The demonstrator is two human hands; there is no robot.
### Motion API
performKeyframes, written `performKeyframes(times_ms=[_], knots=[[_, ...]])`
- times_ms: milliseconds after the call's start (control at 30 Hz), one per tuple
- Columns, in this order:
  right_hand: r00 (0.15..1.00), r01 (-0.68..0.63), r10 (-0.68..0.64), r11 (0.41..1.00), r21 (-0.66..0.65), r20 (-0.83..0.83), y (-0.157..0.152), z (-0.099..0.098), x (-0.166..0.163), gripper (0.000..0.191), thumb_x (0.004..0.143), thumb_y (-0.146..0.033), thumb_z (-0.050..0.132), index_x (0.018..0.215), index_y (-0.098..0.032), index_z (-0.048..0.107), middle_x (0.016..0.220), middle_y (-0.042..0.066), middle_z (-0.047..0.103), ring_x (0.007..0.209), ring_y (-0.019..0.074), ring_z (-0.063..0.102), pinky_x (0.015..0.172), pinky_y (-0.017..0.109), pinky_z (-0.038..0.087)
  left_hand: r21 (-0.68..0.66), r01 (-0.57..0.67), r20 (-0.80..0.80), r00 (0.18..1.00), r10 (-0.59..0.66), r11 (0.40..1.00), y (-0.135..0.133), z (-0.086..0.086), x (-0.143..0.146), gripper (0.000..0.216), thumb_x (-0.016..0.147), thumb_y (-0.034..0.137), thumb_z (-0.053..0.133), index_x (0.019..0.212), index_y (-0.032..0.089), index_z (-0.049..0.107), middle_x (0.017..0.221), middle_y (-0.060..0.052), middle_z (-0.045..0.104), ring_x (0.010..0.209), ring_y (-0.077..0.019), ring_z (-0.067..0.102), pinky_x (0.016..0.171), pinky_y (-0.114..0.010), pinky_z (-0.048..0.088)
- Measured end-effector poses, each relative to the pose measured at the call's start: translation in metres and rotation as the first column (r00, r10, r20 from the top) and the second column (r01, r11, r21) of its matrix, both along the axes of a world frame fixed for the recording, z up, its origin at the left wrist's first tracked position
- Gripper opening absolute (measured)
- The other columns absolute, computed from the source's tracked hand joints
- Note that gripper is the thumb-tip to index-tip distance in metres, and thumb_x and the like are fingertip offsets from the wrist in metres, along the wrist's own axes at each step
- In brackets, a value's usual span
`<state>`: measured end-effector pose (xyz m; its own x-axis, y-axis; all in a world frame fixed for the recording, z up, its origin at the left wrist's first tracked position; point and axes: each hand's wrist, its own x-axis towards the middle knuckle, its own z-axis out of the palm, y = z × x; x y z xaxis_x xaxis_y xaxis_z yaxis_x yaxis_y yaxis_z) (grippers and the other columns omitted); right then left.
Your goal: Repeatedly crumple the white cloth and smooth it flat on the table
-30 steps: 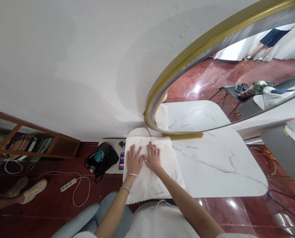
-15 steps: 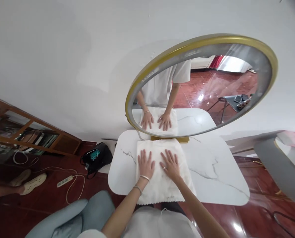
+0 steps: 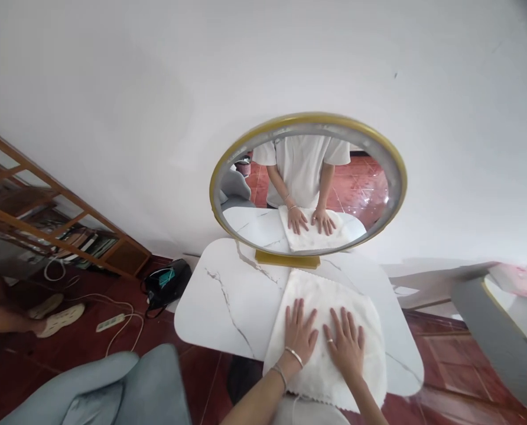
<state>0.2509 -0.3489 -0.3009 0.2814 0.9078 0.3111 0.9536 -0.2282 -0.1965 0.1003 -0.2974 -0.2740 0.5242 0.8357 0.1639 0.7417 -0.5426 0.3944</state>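
A white cloth (image 3: 329, 290) with a scalloped edge lies spread over the right half of a white marble-patterned table (image 3: 219, 313), its near edge hanging past the table's front. Flat on the cloth's left part rests my left hand (image 3: 299, 333), fingers spread, two bracelets at the wrist. My right hand (image 3: 345, 342), wearing a ring, presses flat beside it with fingers apart. Behind the cloth, a round gold-framed mirror (image 3: 308, 183) stands on a gold base (image 3: 286, 260); both hands and the cloth show in its glass.
A grey-blue chair (image 3: 157, 378) stands at the lower left. On the red floor are a black bag (image 3: 170, 286) and a white power strip (image 3: 110, 323) with its cord. Another person's foot in a clog (image 3: 62, 320) shows at left, near a wooden cabinet (image 3: 124, 254). A grey chair (image 3: 494, 319) is at right.
Both hands and the cloth have moved rightward across the table and toward me, the hands still flat on it. The camera view has shifted too.
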Motion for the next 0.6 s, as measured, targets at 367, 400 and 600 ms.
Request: performKeyframes(times_ms=[367,400,600], knots=[[0.95,-0.311,0.3,0.925,0.22,0.082,0.064,-0.014,-0.099,0.065,0.089,-0.032,0.041,0.148,-0.035,0.013,0.148,0.005,0.035,0.136,0.0301,0.033,0.105,0.056,0.029,0.439,-0.256,-0.137,0.928,0.346,0.861,0.028,-0.037,-0.111,0.06,0.086,0.031,0.047,0.142,0.039,0.028,0.148,-0.002,0.037,0.134,-0.0271,0.038,0.105,-0.048,0.035],[0.943,-0.332,0.318,0.918,0.219,0.096,0.066,-0.015,-0.101,0.065,0.089,-0.031,0.041,0.148,-0.036,0.015,0.147,0.004,0.037,0.135,0.0297,0.035,0.105,0.055,0.031,0.471,-0.28,-0.122,0.919,0.376,0.837,0.028,-0.042,-0.114,0.061,0.086,0.029,0.046,0.143,0.038,0.026,0.147,-0.002,0.037,0.134,-0.0272,0.038,0.105,-0.048,0.034],[0.914,-0.395,0.373,0.907,0.144,0.162,0.055,-0.017,-0.055,0.065,0.089,-0.03,0.041,0.147,-0.038,0.015,0.147,0.0,0.036,0.131,0.027,0.042,0.104,0.05,0.035,0.372,-0.308,-0.068,0.932,0.357,0.876,0.019,-0.06,-0.062,0.06,0.086,0.036,0.046,0.142,0.038,0.024,0.147,-0.004,0.038,0.134,-0.0315,0.037,0.106,-0.056,0.031]])
